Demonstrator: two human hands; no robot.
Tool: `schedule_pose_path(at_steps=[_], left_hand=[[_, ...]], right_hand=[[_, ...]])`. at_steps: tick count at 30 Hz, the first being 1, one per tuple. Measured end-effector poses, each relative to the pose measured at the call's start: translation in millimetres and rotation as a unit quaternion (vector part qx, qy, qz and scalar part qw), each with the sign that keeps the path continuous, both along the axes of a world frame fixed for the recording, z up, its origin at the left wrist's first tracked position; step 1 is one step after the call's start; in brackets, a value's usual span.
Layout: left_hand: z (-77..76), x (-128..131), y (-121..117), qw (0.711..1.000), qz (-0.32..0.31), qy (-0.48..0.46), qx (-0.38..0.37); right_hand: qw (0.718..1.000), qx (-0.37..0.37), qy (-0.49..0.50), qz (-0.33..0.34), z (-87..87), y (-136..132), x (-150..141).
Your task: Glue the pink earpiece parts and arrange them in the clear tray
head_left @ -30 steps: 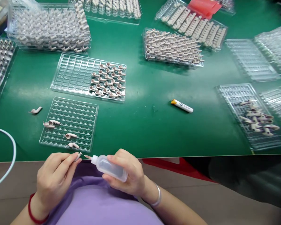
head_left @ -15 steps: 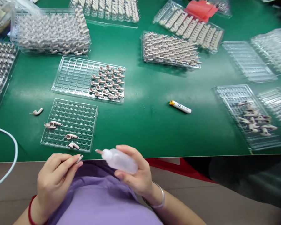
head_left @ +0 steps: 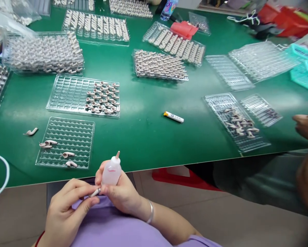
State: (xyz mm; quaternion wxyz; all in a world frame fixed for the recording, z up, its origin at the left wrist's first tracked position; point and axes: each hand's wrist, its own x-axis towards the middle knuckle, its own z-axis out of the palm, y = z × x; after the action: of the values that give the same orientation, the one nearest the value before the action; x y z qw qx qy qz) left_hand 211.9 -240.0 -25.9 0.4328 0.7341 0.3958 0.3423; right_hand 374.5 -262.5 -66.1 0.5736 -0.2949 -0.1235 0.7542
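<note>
Earpieces (head_left: 68, 155) on nearest clear tray (head_left: 75, 137)

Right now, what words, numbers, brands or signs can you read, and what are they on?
No words or numbers are clear enough to quote.
White stick with a yellow end: a dark round mark and tiny print, too small to read.
Far bottle: pale letter-like shapes, too blurred to read.
Squeeze bottle in the right hand: one pinkish-red stroke, no letter I can make out.

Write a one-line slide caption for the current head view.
Left hand pinching an earbud housing, right hand holding a squeeze bottle, beside a green table with plastic trays.
</note>
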Motion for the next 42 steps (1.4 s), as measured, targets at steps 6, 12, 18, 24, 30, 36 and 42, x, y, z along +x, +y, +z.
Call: schedule_pose_path(at_steps=[6, 12, 18, 24, 30, 36, 42], left_hand=[[0.4, 2, -2, 1.000, -0.020, -0.007, -0.006], [1.1, 2, -4, 0.999, -0.041, -0.010, -0.021], [3.2, 2, -3, 0.999, -0.033, -0.009, 0.014], [7.0, 1, -3, 0.993, -0.027, 0.031, 0.109], [9.0, -1, -4, 0.985, -0.033, 0.048, 0.160], [9.0, -1, -4, 0.985, -0.038, 0.051, 0.158], [9.7, -2, -4, 0.988, -0.037, 0.043, 0.144]], right_hand=[[0.999, 0.003, 0.038, 0.030, -1.7, 0, -1], [0.997, 0.015, 0.060, 0.036, -5.0, 0, -2], [0.998, 0.056, -0.014, 0.000, -6.6, -4, 2], [0.981, 0.130, -0.142, -0.026, 7.1, -9, 13], [0.971, 0.165, -0.168, -0.042, 10.8, -10, 12], [0.970, 0.178, -0.159, -0.044, 11.7, -9, 10], [0.979, 0.153, -0.132, -0.019, 10.3, -8, 12]])
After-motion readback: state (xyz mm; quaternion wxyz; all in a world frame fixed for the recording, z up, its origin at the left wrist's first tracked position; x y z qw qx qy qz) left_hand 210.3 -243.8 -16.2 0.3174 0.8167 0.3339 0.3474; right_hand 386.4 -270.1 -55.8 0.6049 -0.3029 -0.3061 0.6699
